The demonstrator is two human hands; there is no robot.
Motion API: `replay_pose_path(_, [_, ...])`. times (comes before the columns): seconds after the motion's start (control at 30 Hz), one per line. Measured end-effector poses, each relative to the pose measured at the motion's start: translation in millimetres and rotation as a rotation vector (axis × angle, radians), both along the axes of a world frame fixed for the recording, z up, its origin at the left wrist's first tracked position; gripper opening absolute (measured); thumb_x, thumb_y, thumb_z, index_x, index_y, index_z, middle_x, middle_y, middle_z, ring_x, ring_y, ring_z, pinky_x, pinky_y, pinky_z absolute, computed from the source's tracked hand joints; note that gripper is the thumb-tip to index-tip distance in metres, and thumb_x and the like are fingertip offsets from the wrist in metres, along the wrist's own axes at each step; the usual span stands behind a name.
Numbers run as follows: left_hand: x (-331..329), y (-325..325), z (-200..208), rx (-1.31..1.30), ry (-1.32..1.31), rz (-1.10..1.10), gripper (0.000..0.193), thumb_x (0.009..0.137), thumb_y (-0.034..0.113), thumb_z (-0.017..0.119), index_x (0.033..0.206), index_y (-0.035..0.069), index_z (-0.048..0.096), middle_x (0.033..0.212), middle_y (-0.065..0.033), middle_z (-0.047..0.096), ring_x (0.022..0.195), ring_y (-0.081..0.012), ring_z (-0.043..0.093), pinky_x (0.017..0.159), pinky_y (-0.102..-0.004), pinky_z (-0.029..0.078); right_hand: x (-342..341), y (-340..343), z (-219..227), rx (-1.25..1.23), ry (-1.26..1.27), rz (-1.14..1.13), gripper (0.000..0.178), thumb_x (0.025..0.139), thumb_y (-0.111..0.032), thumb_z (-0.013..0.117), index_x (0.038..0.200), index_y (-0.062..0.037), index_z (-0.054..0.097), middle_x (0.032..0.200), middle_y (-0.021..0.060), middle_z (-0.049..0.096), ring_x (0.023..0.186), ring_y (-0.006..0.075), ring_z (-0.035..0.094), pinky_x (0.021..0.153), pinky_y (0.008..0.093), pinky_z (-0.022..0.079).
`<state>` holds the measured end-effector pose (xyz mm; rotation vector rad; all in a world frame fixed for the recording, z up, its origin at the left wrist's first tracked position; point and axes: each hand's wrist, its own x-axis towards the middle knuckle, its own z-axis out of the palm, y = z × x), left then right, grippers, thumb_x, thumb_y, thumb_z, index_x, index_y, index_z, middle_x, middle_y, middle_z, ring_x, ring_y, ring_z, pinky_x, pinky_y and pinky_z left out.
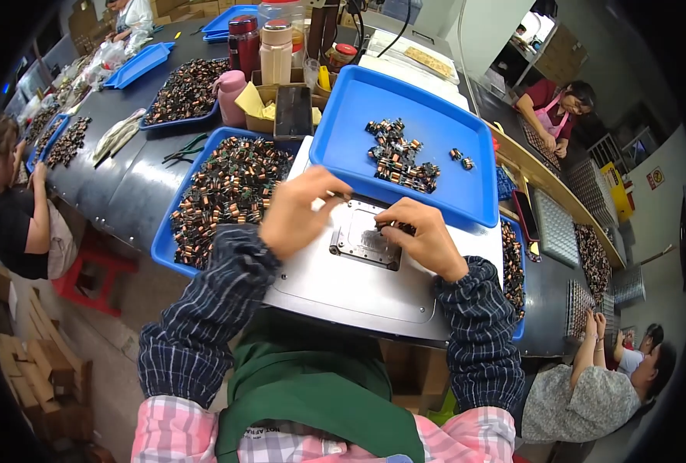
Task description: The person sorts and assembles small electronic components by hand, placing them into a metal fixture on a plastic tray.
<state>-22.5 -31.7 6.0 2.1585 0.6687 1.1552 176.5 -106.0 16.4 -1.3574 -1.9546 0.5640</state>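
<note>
My left hand (300, 212) is closed in a pinch at the left of a metal fixture plate (356, 235), slightly blurred; what sits at its fingertips is too small to make out. At the plate's right side my right hand (426, 238) curls its fingers around small dark coil parts, partly hidden by the fingers. The plate is set into a silver machine top (343, 289). Just beyond both hands, a blue tray (443, 123) holds a loose pile of copper-and-black coil parts (401, 158), with a few lying apart on its right.
Left of the machine stands a blue tray (162, 239) heaped with coil parts. Behind it are a pink bottle (233, 96), a phone (294, 112) and green-handled pliers (185, 150). Another part-filled tray (519, 328) sits at the right. Several people work around the tables.
</note>
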Motion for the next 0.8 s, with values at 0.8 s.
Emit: replay_pose_path(0.8, [83.9, 78.6, -11.8, 0.327, 0.425, 0.161, 0.026, 0.067, 0.010, 0.060, 0.093, 0.007, 0.058, 0.089, -0.0090, 0.058, 0.087, -0.0270, 0.052, 0.078, -0.0357, 0.041, -7.3, 14.0, -8.8, 0.083, -0.289, 0.134, 0.016, 0.068, 0.000, 0.060, 0.084, -0.0008, 0.059, 0.074, 0.0110, 0.052, 0.065, 0.0275, 0.052, 0.058, 0.0333, 0.042])
